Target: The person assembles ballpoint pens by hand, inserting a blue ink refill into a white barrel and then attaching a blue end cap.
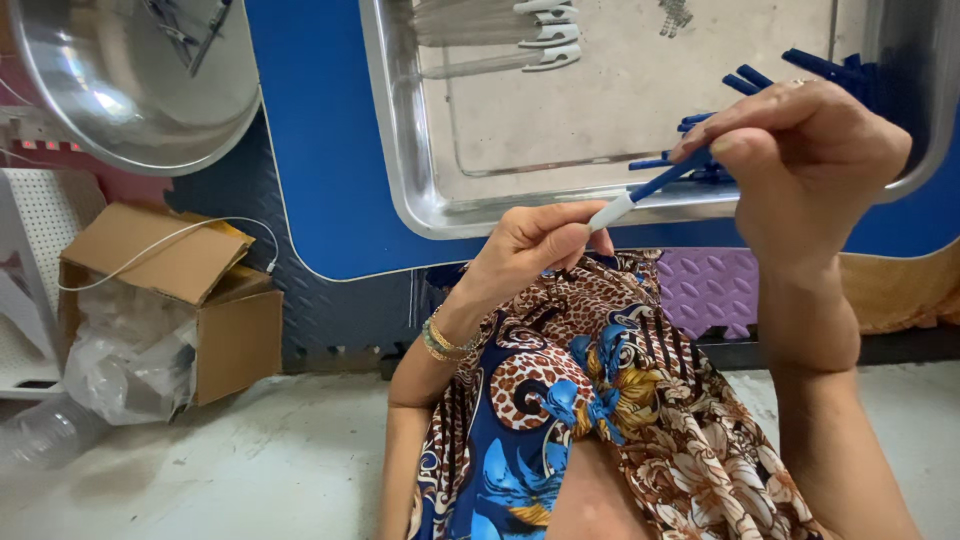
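Just below the steel tray's [420, 205] near rim, a blue-and-white tool [645, 190] slants up to the right. The left hand [530, 245] pinches its white lower tip; the right hand [800, 150] closes its grip on the blue upper shaft.

By my table's left edge a steel bowl [130, 80] overhangs. Below it on the floor my open cardboard box [175, 300] holds crumpled plastic, a white cable [165, 240] draped over its flap. Purple foam mat [705, 285] lies under the table's near edge.
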